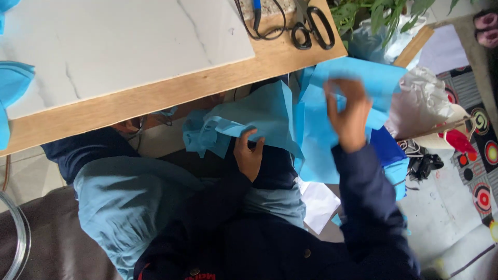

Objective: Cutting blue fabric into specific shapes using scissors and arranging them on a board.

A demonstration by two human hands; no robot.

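The left hand [249,155] rests low over the lap, fingers curled shut on a fold of light blue fabric [254,116]. That piece bunches to the left of the hand into a crumpled wad and spreads upward toward the near edge of the table [155,93].

The right hand [348,116] is raised beside it, blurred, fingers bent and pinching the edge of a second sheet [319,140] of the same blue, which hangs flat below the table's right corner and reaches down past the wrist. Both sheets are off the table, held over the knees, and their edges meet between the two hands.

On the table lies a white marble-patterned slab [119,41], covering most of the top and leaving a wooden strip along the near edge. At the far right corner lie black scissors [314,26], just beside a black cable [264,26]. More blue cloth [13,83] shows at the table's left edge.

To the right of the sheet sits a crumpled grey-white bag [423,101], with a patterned rug [480,150] on the floor past it. A white paper [319,205] lies under the right forearm.
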